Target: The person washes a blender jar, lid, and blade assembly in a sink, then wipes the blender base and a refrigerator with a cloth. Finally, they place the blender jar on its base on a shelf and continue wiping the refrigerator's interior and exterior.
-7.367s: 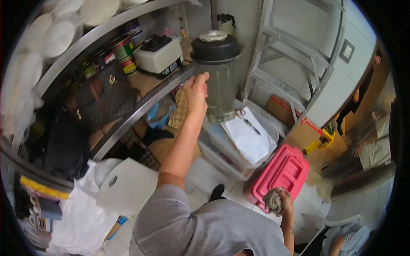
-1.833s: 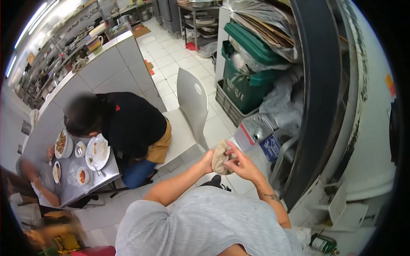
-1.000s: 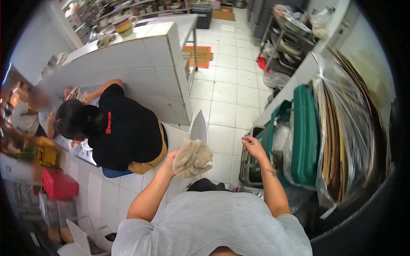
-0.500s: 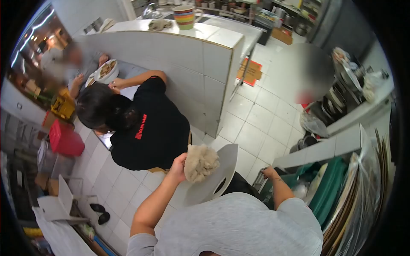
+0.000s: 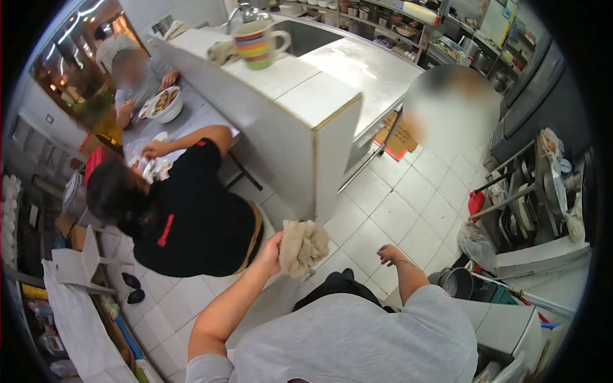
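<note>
My left hand (image 5: 272, 253) is closed around a crumpled beige cloth (image 5: 304, 247), held out in front of my body. My right hand (image 5: 389, 255) hangs out to the right over the floor tiles, its fingers loosely bent and holding nothing visible. Ahead, a striped mug (image 5: 258, 45) stands on the tiled half wall (image 5: 306, 96). A second cloth (image 5: 222, 53) lies bunched beside the mug.
A person in a black shirt (image 5: 198, 223) sits close on the left at a table (image 5: 198, 112) holding a white bowl of food (image 5: 167, 106). Another person sits across. Beyond the wall is a sink (image 5: 306, 36). Racked pans (image 5: 527, 210) and a blurred person are on the right.
My view has moved forward and turned, bringing the half wall and mug nearer. My right hand has come away from the green bin area. The cloth stays in my left hand.
</note>
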{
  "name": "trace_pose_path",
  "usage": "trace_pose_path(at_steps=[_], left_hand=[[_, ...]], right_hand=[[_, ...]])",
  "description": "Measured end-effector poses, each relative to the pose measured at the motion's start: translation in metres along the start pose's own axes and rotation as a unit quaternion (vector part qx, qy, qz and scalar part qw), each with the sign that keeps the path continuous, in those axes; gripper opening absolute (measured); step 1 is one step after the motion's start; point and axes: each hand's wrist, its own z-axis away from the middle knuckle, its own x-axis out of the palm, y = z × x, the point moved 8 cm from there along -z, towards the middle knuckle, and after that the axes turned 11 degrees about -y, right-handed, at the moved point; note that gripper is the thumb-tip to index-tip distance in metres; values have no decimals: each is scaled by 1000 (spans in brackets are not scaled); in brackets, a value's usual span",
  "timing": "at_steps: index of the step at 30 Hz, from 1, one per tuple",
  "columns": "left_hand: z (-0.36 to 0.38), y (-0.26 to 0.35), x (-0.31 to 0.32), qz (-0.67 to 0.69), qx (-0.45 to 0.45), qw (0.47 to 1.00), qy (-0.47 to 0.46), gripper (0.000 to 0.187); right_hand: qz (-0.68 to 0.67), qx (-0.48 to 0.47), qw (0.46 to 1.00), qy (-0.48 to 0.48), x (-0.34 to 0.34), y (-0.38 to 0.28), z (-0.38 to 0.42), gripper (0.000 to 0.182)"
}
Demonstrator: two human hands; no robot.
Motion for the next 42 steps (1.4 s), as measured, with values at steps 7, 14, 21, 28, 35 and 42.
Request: trace_pose_path(at_steps=[7, 14, 21, 28, 35, 42], left_hand=[[-121, -32, 75, 18, 13, 1000, -2, 45], [-231, -47, 154, 10, -33, 999, -42, 46], [-387, -60, 274, -16, -111, 977, -180, 45], [-600, -67, 339, -50, -169, 956, -233, 33], [-726, -108, 538, -416, -120, 770, -469, 43], [-836, -170, 671, -551, -131, 641, -518, 24]], right_hand=[[-56, -36, 998, -1, -109, 44, -10, 37], [-209, -243, 946, -40, -182, -62, 63, 39], [-284, -429, 855, -67, -291, -151, 155, 36], [-514, -490, 699, 81, -496, -99, 154, 11], [-502, -490, 666, 255, -661, -72, 205, 17], [-349, -428, 738, 388, -810, -14, 225, 30]])
